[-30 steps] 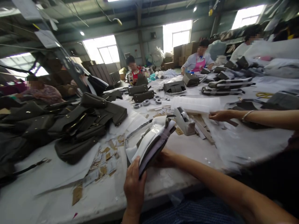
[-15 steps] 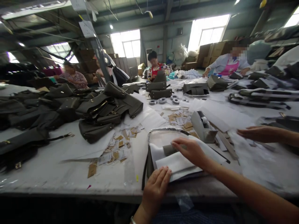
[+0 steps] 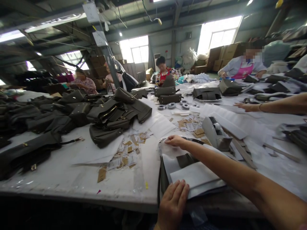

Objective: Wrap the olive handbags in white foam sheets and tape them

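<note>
Flat and close together, the fingers of our left hand (image 3: 173,202) lie over the near edge of a folded white sheet (image 3: 196,174); the thumb is hidden, so we cannot tell whether they grip or only press. Our right hand (image 3: 176,140) reaches across, its fingers bent at the far left corner of the dark bag (image 3: 164,180) beneath the sheet; whether they pinch its shiny rim, we cannot tell. The bag lies flattened at the lower centre right of the frame, by the table's near edge.

We judge it light and floppy, its dark sides pliable but tough, the white sheet smooth and apt to slide or crease. The firmest hold would be along the dark side edges, bag and sheet together, since the loose sheet alone might slip out.

Our own right forearm crosses the bag and hides part of its right side. Just beyond, right of centre, the tape dispenser (image 3: 217,135) crowds the far edge, with loose strips (image 3: 241,150) beside it. Paper tags (image 3: 124,155) lie scattered on the table (image 3: 79,188) to the left, and a heap of dark bags (image 3: 110,116) fills the left middle. Tape rolls (image 3: 171,105) sit at the centre; at the right edge a co-worker's hand (image 3: 249,107) is spread above white sheeting (image 3: 225,119).
</note>
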Tool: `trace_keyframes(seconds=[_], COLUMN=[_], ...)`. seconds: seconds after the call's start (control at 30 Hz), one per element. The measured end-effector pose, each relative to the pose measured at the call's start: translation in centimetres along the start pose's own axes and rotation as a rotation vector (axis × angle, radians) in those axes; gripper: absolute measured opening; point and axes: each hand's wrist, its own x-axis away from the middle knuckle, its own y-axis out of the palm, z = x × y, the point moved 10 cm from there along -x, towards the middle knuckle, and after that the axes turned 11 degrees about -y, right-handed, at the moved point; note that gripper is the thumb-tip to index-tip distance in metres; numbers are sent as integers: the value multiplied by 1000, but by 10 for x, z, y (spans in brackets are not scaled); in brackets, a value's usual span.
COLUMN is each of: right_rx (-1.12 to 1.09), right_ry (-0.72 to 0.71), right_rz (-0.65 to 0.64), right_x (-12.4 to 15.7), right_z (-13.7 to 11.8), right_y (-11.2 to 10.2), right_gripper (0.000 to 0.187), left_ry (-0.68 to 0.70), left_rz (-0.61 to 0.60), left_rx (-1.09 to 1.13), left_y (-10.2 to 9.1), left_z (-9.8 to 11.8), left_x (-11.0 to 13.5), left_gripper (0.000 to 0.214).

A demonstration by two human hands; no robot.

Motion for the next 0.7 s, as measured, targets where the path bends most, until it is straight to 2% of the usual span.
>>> trace_keyframes(seconds=[0.1, 0.2, 0.3, 0.4, 0.53, 0.6, 0.7], right_rx=[-119, -196, -180, -39, 100, 149, 172], right_ry=[-88, -180, -325, -480, -571, -625, -702], right_rz=[-2, -14, -22, -15, -98, -156, -168], right_x=[14, 40, 80, 127, 173, 187, 201], right_z=[-21, -45, -72, -90, -84, -79, -76], right_y=[-4, -5, -4, -4, 6, 13, 16], right_gripper=[44, 48, 39, 24, 17, 16, 16], left_ry=[-14, -36, -61, -75, -104, -127, -101], left_rz=[-16, -40, -75, -96, -106, -71, -27], left_rx=[0, 2, 15, 24, 48, 73, 113], left_y=[2, 3, 5, 4, 2, -1, -2], left_z=[-1, -2, -2, -2, -3, -5, -2], left_x=[-1, -2, -3, -5, -9, -9, -6], left_gripper=[38, 39, 39, 37, 37, 37, 31])
